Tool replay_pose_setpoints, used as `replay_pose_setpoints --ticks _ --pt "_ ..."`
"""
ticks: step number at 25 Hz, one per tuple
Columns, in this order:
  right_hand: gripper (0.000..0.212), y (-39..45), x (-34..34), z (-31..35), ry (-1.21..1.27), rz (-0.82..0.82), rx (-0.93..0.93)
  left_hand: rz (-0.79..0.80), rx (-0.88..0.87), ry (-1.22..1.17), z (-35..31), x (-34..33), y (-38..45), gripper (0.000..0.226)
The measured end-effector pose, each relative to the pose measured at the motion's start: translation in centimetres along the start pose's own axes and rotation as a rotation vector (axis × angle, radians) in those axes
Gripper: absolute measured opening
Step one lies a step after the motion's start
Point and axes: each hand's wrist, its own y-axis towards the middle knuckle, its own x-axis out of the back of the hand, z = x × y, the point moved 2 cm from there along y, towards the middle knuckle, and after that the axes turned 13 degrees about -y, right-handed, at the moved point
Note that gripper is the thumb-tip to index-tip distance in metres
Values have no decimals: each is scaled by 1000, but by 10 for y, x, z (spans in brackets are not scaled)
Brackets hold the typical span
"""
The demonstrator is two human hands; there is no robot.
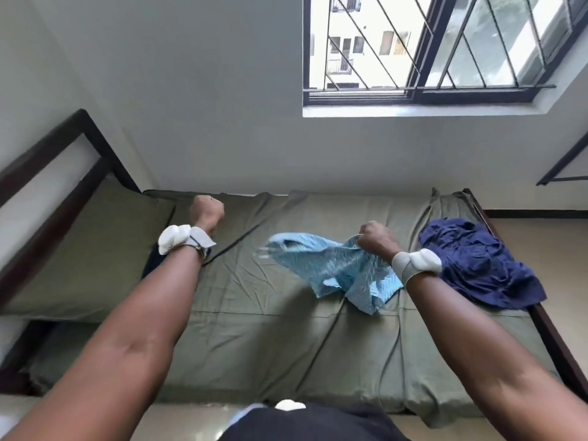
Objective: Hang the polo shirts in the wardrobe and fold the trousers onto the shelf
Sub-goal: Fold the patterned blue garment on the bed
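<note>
A light blue patterned shirt (334, 268) hangs above the middle of the bed. My right hand (375, 238) grips its upper edge, and its left end is blurred in the air. A crumpled navy garment (477, 265) lies on the bed's right end, just beyond my right wrist. My left hand (206, 213) is curled into a fist above the left part of the bed, and nothing shows in it. A dark piece of cloth (152, 264) peeks out from under my left wrist; what it is I cannot tell.
The bed has an olive green sheet (254, 329) and a pillow (82, 256) at the left, inside a dark wooden frame (553, 338). Behind it are a grey wall and a barred window (413, 58). Floor shows at the right.
</note>
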Motion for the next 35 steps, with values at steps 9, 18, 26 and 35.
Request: replay_pose_setpoints --ticks 9,18,26,35 --pt "8 -23 31 92 425 122 372 938 -297 -229 -39 -113 -102 32" --pt "19 -34 55 93 639 57 256 500 -538 -112 28 -84 -76 29" --pt "14 -21 35 33 -444 -324 44 69 -352 163 45 -2 29 25" --pt "25 0 23 14 -44 124 -153 501 -72 275 -1 0 48 24"
